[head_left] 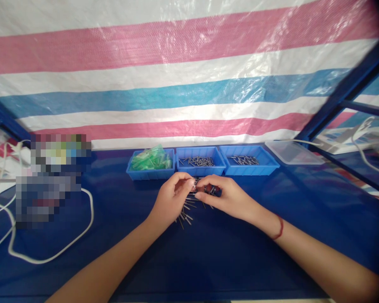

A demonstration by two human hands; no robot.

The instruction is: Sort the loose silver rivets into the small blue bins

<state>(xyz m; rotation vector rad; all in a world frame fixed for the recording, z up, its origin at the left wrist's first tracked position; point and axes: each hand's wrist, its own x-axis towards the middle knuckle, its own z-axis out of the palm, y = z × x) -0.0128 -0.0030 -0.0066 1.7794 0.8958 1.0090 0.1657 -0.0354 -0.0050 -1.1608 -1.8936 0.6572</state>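
Observation:
My left hand point(173, 197) is over a loose pile of thin metal pins point(183, 216) on the blue table. Its thumb and forefinger are pinched together, and a small pale bit shows at their tips, too small to name. Facing it from the right, my right hand point(227, 195) curves over the same pile. A gap shows between its thumb and forefinger, with nothing visibly gripped. Some dark pins appear through that gap, and both hands hide part of the pile. The fingertips of the two hands are close together.
Behind my hands stand three blue bins in a row: one with green plastic packets point(151, 159), two with metal pins point(197, 161) point(244, 160). At right lies a clear plastic lid point(293, 152). A white cable point(91, 210) loops across the table's left side. Striped sheeting point(177, 97) hangs behind.

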